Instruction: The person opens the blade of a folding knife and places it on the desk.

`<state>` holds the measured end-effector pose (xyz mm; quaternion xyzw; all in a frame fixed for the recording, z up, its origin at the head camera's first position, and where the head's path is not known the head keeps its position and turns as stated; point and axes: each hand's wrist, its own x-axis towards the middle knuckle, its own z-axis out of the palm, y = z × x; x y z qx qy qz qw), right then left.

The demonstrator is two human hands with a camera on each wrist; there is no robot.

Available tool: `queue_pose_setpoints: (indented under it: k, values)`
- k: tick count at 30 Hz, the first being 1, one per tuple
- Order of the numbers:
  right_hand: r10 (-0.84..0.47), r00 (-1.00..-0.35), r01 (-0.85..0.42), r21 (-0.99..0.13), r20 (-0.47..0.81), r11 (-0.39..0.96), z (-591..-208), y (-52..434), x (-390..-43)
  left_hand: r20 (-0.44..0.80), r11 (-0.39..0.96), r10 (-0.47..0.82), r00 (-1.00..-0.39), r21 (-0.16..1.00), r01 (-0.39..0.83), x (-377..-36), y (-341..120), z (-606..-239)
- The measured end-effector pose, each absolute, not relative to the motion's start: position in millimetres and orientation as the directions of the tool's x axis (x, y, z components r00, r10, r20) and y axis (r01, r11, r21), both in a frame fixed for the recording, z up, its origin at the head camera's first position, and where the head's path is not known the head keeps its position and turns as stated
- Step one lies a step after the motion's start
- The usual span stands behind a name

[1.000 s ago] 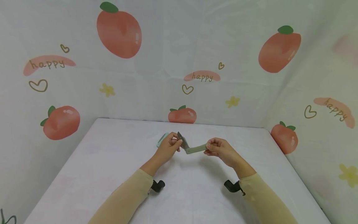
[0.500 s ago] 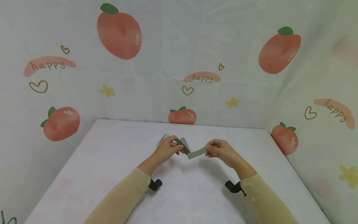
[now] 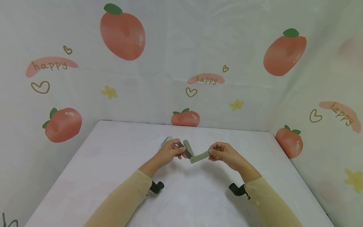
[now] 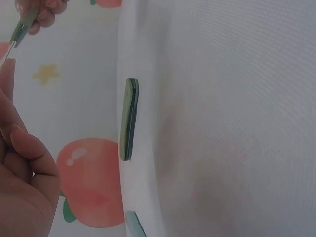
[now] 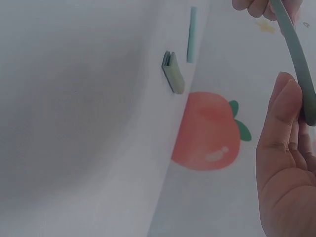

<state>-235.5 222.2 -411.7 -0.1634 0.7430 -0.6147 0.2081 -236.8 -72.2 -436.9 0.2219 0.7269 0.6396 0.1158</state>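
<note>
Lowered since one second ago, head view: left hand (image 3: 168,151) and pivot of the folding knife (image 3: 194,159). Steeper in slope: green handle (image 3: 202,156). More fully uncovered: green slotted object (image 3: 188,145), behind the blade (image 3: 187,154).

Head. Folding knife, one, unfolded at an angle, held above the white table (image 3: 113,176) between both hands. Left hand: blade pinched between thumb and fingers. Right hand (image 3: 226,154): far end of handle pinched likewise. Teal object (image 3: 166,139), one, on table behind left hand, partly covered. Beige sleeves (image 3: 120,198), two; black wrist devices (image 3: 157,188), one beside each cuff. Backdrop (image 3: 158,47): white cloth, printed with red fruit, yellow flowers, hearts and "happy".

Left wrist. Left hand at left edge, fingertip at a thin bright edge of blade; right hand in upper left corner, gripping handle. Green slotted object on table, dark strip along one long side. Teal object, cut by lower edge.

Right wrist. Handle seen narrow, lower end against thumb of right hand; left hand at top, grip too cropped to tell here. Green slotted object on table, near teal object.
</note>
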Motion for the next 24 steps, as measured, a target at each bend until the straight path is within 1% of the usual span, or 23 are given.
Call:
queue_pose_setpoints:
  k: [5, 10, 17, 24]
  values:
    - [-0.498, -0.862, 0.008, -0.984, -0.097, 0.177, -412, 223, -235, 0.111, 0.087, 0.457, -0.882, 0.982, 0.169, -236, -70, -434]
    - [-0.443, -0.891, 0.030, -0.987, -0.099, 0.159, -410, 222, -232, 0.122, 0.097, 0.408, -0.905, 0.980, 0.175, -236, -68, -437]
    - [-0.353, -0.932, 0.061, -0.996, -0.081, 0.069, -407, 218, -228, 0.162, 0.057, 0.268, -0.950, 0.981, 0.183, -236, -62, -439]
    - [-0.278, -0.959, 0.077, -0.996, -0.059, -0.054, -408, 211, -228, 0.110, -0.020, 0.132, -0.985, 0.994, 0.109, -235, -54, -437]
